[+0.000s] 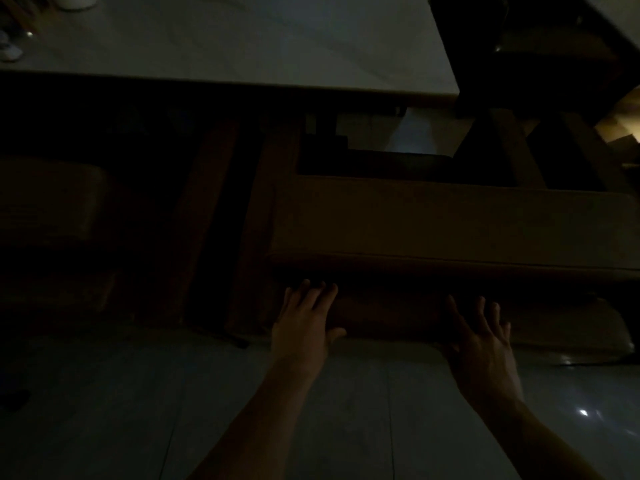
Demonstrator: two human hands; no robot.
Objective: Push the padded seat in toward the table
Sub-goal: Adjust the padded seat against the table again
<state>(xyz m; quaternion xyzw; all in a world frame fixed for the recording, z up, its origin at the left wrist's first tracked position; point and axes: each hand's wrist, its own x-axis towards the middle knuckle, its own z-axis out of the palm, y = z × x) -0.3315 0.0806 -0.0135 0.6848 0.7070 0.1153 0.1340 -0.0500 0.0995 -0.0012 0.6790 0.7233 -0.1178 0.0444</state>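
Two hands, left hand (304, 320) and right hand (481, 341), fingers spread wide, press the padded seat (450, 220) at centre frame; it sits short of the table (242, 39) above, push unfinished.

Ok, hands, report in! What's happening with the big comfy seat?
Left hand and right hand open, flat against padded seat front edge. Seat not yet under table. Too dark to spot anything blocking.

Dim room. Pale glossy tiled floor (121, 410) below, with a bright glint of light at lower right. Second cushioned seat (52, 202) at far left, barely visible in shadow. White rounded object (77, 1) at the top left edge, too dark and cropped to identify.
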